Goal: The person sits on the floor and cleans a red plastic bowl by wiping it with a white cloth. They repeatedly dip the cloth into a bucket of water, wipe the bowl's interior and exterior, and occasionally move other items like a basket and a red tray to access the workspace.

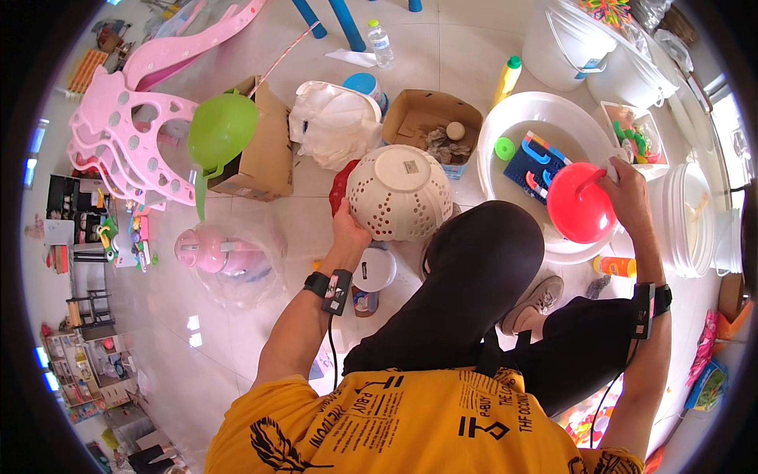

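My left hand (350,228) grips the rim of a white plastic colander (394,198), which is turned upside down with its base facing up. A red piece (339,191) shows along the colander's left side, mostly hidden behind it. My right hand (628,189) holds a red plastic dipper (581,204) by its handle side, and something whitish shows at the fingers. Beneath the dipper is a large white round tub (494,127) with water in it. A dark blue toy board with a blue handle (536,157) and a green ring (504,149) lie in the tub.
Left of the colander stand a cardboard box (269,142) with a green dipper (224,127), and a pink toy slide (142,109). An open box (435,106) holds a ball. White buckets (681,219) line the right side. A yellow bottle (507,83) stands behind the tub.
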{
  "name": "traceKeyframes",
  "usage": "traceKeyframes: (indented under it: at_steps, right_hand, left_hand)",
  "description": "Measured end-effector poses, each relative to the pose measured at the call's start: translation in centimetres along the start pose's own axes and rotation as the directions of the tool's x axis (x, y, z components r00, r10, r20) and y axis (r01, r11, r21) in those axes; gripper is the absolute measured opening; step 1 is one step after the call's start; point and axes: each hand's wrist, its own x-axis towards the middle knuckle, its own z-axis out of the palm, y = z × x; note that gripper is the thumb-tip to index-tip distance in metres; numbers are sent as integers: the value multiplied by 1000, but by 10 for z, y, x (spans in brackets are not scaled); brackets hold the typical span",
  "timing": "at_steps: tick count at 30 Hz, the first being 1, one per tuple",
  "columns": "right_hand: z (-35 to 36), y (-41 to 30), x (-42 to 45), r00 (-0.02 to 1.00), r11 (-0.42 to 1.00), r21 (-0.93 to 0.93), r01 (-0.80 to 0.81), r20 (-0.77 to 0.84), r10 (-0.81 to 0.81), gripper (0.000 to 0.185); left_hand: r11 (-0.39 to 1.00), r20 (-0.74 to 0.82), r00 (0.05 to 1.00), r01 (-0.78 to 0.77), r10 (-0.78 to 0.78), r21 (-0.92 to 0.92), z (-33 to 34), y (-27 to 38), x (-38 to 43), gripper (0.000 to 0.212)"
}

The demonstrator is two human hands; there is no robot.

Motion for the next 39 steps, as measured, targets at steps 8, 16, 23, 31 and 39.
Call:
traceKeyframes:
  at_steps: [8,16,23,31,39]
  right_hand:
    - [13,5,6,1000,1000,-4,-26,15,26,29]
    - [14,2,6,994,997,-61,-47,94,52,29]
    - [14,10,0,991,994,-77,-82,98,90,28]
    - [28,31,6,993,987,-158,-11,112,29,31]
    - [46,36,27,994,992,-108,63,91,-53,43]
  left_hand:
    - [992,-40,992,-121,120,-42,-63,53,21,46]
    - [300,194,834,-388,517,871,-135,125,64,46]
    - [-112,206,785,-174,584,978,-112,112,53,33]
    - [-129,292,758,-269,584,954,-147,113,76,34]
    - [976,-202,968,-177,150,-124,-119,81,35,43]
